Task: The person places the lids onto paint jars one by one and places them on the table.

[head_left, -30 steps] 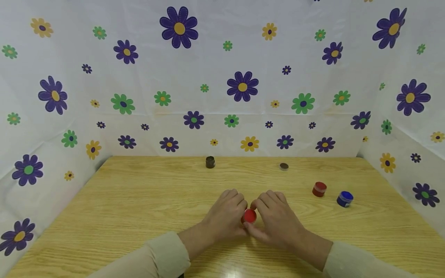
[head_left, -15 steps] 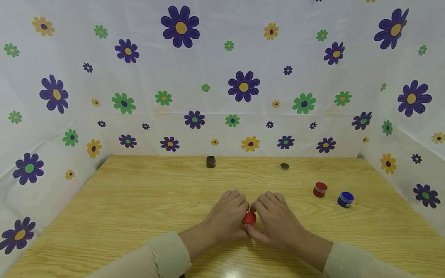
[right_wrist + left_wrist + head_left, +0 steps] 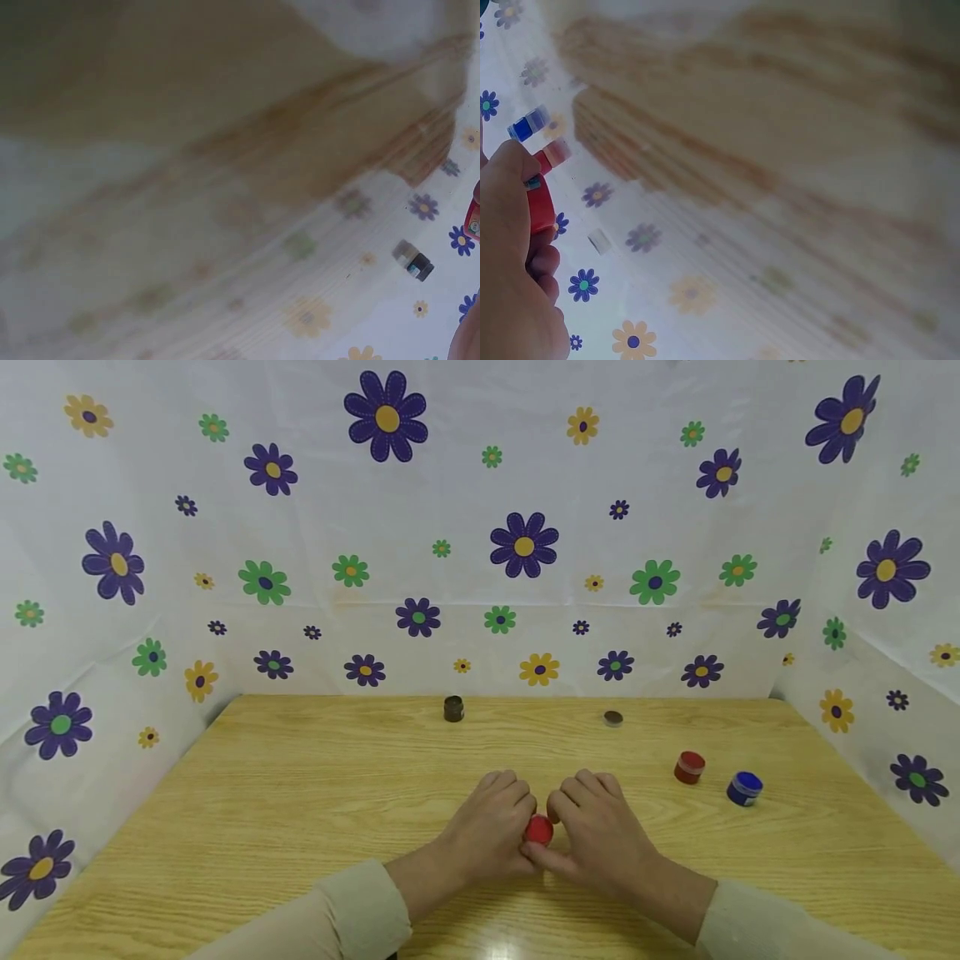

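In the head view, a small red paint jar (image 3: pixel 538 829) is held between both hands, low over the table's near middle. My left hand (image 3: pixel 491 827) grips it from the left with curled fingers. Across from it, my right hand (image 3: pixel 600 831) has its thumb against the jar's near edge. Its curled index finger stands close to the far right edge, with a slight gap. The left wrist view catches my left hand (image 3: pixel 517 262) around the red jar (image 3: pixel 541 208). At the right wrist view's edge, only a sliver of the red jar (image 3: pixel 473 223) shows.
A second red jar (image 3: pixel 689 767) and a blue jar (image 3: pixel 745 789) stand at the right of the wooden table (image 3: pixel 315 777). Farther back are a black jar (image 3: pixel 453 709) and a small dark-topped lid (image 3: pixel 612 718). Flower-printed cloth (image 3: pixel 465 502) encloses the back and sides.
The fingers of my right hand have moved slightly away from the red jar, while its thumb remains at the near edge. My left hand keeps its grip, almost unmoved.
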A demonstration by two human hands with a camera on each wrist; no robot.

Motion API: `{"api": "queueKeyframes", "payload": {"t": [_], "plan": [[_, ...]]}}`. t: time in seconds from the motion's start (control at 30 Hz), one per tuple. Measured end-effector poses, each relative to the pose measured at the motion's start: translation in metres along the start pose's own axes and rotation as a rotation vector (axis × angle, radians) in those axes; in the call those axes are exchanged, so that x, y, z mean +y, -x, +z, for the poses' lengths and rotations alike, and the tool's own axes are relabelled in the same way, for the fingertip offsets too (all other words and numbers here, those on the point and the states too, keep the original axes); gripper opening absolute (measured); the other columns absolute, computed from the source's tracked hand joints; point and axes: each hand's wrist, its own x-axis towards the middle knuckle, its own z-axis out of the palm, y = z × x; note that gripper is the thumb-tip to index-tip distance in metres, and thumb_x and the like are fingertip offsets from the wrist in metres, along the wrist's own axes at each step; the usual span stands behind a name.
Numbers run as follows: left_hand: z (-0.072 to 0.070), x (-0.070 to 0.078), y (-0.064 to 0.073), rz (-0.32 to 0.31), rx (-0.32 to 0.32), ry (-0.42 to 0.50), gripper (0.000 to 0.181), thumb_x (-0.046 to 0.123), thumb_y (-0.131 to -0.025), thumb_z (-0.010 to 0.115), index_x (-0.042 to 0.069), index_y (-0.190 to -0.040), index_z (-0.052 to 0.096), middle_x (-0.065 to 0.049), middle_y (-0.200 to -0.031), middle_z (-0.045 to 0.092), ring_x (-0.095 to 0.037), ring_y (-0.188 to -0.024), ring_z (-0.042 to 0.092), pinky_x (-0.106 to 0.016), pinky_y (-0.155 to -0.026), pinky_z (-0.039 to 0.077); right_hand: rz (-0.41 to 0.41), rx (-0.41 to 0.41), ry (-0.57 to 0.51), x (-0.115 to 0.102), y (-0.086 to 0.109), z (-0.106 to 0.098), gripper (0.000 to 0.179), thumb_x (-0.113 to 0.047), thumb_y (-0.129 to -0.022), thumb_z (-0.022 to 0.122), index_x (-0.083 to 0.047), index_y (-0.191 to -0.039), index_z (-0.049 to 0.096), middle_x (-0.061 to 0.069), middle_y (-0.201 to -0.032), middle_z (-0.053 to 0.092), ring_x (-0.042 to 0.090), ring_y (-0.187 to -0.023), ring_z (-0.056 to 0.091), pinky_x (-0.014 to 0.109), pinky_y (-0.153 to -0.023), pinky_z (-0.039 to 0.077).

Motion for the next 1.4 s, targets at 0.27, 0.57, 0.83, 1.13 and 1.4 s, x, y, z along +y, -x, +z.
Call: {"api": "queueKeyframes", "payload": {"t": [0.27, 0.57, 0.83, 1.13, 1.4], "plan": [[0.0005, -0.0017, -0.0001, -0.049, -0.053, 0.042, 0.037, 0.047, -0.069, 0.079, 0.016, -0.079, 0.061, 0.008, -0.077, 0.056, -0.011, -0.077, 0.045, -0.026, -0.075, 0.040, 0.000, -0.004, -0.040, -0.0001, 0.0001, -0.0010, 0.035, -0.050, -0.081, 0.069, -0.019, -0.097, 0.065, -0.006, -0.091, 0.061, 0.013, -0.086, 0.047, 0.036, -0.086, 0.038], [-0.0004, -0.0013, -0.0010, -0.051, -0.055, 0.049, 0.039, 0.050, -0.071, 0.079, 0.015, -0.082, 0.063, 0.007, -0.078, 0.057, -0.011, -0.078, 0.046, -0.025, -0.075, 0.039, -0.070, 0.053, -0.059, 0.0018, 0.0013, 0.0037, 0.027, -0.035, -0.077, 0.069, -0.018, -0.098, 0.066, -0.005, -0.088, 0.058, 0.012, -0.085, 0.047, 0.035, -0.081, 0.035], [-0.0012, -0.0008, -0.0010, -0.052, -0.058, 0.045, 0.037, 0.047, -0.070, 0.080, 0.017, -0.078, 0.061, 0.008, -0.076, 0.056, -0.010, -0.076, 0.044, -0.025, -0.075, 0.039, -0.074, 0.054, -0.042, 0.0010, 0.0007, 0.0031, 0.025, -0.037, -0.078, 0.070, -0.018, -0.094, 0.064, -0.007, -0.085, 0.055, 0.012, -0.083, 0.045, 0.034, -0.081, 0.035], [0.0009, -0.0010, -0.0002, -0.042, -0.040, 0.041, 0.035, 0.045, -0.069, 0.081, 0.018, -0.076, 0.060, 0.008, -0.077, 0.057, -0.010, -0.076, 0.045, -0.025, -0.075, 0.039, -0.072, 0.057, -0.029, -0.0004, 0.0002, 0.0031, 0.027, -0.038, -0.077, 0.071, -0.017, -0.090, 0.063, -0.008, -0.083, 0.053, 0.012, -0.082, 0.045, 0.032, -0.081, 0.037], [0.0020, -0.0006, 0.0003, -0.037, -0.008, 0.030, 0.036, 0.046, -0.067, 0.081, 0.019, -0.073, 0.057, 0.009, -0.073, 0.053, -0.010, -0.074, 0.043, -0.025, -0.073, 0.038, -0.067, 0.069, -0.034, -0.0006, 0.0002, 0.0038, 0.026, -0.038, -0.077, 0.072, -0.017, -0.087, 0.061, -0.007, -0.083, 0.053, 0.012, -0.082, 0.045, 0.032, -0.081, 0.037]]}}
